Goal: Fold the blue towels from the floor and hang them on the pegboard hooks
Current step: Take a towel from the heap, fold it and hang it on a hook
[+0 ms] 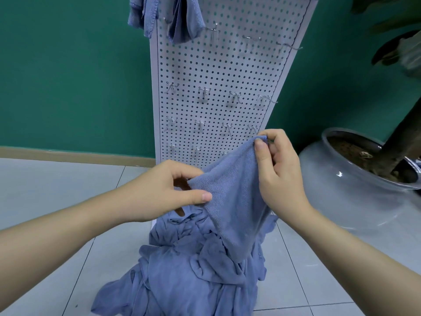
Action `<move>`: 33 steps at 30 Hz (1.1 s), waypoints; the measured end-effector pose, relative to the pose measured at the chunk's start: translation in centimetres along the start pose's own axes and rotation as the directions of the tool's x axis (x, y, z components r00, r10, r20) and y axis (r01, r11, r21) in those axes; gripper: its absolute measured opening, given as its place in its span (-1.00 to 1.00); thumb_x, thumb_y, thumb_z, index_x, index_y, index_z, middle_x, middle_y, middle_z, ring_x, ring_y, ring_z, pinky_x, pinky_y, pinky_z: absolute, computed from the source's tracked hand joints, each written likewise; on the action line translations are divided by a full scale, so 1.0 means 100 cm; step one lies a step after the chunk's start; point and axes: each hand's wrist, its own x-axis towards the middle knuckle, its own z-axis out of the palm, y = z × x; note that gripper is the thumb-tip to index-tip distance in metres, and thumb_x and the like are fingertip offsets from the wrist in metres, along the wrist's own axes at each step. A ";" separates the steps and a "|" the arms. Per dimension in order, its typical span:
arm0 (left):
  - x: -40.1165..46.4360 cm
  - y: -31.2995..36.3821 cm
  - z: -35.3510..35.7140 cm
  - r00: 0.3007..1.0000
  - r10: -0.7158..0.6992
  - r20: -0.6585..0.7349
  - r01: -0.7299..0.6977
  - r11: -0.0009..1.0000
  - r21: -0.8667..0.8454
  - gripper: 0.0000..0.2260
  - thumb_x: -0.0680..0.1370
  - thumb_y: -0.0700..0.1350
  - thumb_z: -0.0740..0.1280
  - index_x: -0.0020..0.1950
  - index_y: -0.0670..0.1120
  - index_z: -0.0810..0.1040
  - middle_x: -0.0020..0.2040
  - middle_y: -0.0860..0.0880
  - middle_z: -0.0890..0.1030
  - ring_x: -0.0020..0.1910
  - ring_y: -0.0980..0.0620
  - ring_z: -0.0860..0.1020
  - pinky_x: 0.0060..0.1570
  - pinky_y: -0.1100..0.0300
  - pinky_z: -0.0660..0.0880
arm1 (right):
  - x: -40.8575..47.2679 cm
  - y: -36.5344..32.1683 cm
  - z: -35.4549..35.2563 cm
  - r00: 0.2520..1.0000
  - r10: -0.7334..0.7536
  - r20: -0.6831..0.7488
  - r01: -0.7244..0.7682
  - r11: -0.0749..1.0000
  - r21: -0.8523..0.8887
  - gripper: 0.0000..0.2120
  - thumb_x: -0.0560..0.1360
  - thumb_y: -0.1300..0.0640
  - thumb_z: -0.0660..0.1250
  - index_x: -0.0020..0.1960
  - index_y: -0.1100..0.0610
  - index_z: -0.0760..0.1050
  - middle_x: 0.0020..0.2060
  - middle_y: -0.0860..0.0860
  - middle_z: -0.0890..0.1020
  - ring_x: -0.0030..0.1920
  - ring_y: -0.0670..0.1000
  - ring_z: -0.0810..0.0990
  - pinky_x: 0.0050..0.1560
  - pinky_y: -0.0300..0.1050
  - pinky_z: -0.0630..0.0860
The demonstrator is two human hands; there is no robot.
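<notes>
Towel (230, 201) | pinched by left hand (168, 190) and right hand (278, 169) | above pile (193, 270)

Towel (232, 201) you hold: dusty blue, fine ribbed weave. Pile of towels (189, 274) on floor: same blue, slightly greyer in folds. Hung towels (166, 17) at top of board: matching blue. Pegboard (218, 71): white, regular grid of dark dots; hooks (203, 92) silver. Wall (68, 71): deep teal green; skirting (68, 154) tan. Floor tiles (45, 190): pale grey, darker grout lines. Plant pot (346, 190): glossy grey-white, brown soil.
</notes>
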 end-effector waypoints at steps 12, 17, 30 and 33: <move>0.009 -0.010 -0.028 0.984 -0.035 -0.176 0.080 0.963 0.257 -0.71 0.55 0.08 0.43 -0.16 -0.14 0.70 -0.25 -0.17 0.63 -0.37 0.15 0.43 -0.31 0.20 0.42 | 0.003 0.010 -0.005 0.963 0.241 0.119 -0.244 0.970 0.017 -0.81 0.64 0.02 0.37 -0.05 0.10 0.46 -0.51 -0.01 0.37 -0.46 -0.07 0.26 -0.39 -0.18 0.24; 0.014 -0.009 -0.021 0.919 -0.021 -0.393 -0.068 0.975 -0.212 -0.83 0.47 -0.27 0.54 -0.06 -0.15 0.57 -0.29 -0.06 0.68 -0.30 0.05 0.61 -0.17 0.10 0.60 | 0.006 0.002 -0.004 0.778 0.506 0.373 -0.619 0.719 0.315 -0.57 0.48 -0.11 0.46 0.06 0.28 0.65 -0.07 0.12 0.76 -0.08 0.03 0.73 -0.05 -0.07 0.63; 0.015 -0.028 -0.005 0.899 -0.254 -0.357 0.129 0.932 -0.340 -0.88 0.54 -0.16 0.49 0.06 -0.13 0.73 -0.02 -0.06 0.76 0.05 -0.11 0.72 0.05 0.07 0.66 | -0.001 0.012 0.010 0.560 0.565 0.606 -0.826 0.440 0.353 -0.53 0.43 0.11 0.50 0.25 0.35 0.62 0.16 0.22 0.71 0.26 0.21 0.67 0.34 0.11 0.57; 0.013 -0.026 -0.002 0.881 -0.217 -0.420 0.103 0.955 -0.278 -0.92 0.54 -0.16 0.49 0.01 -0.12 0.74 -0.06 -0.05 0.76 0.01 -0.10 0.73 0.08 0.00 0.67 | -0.006 0.015 0.014 0.567 0.590 0.575 -0.823 0.445 0.354 -0.61 0.50 0.11 0.47 0.25 0.31 0.64 0.15 0.18 0.72 0.24 0.17 0.68 0.22 0.01 0.60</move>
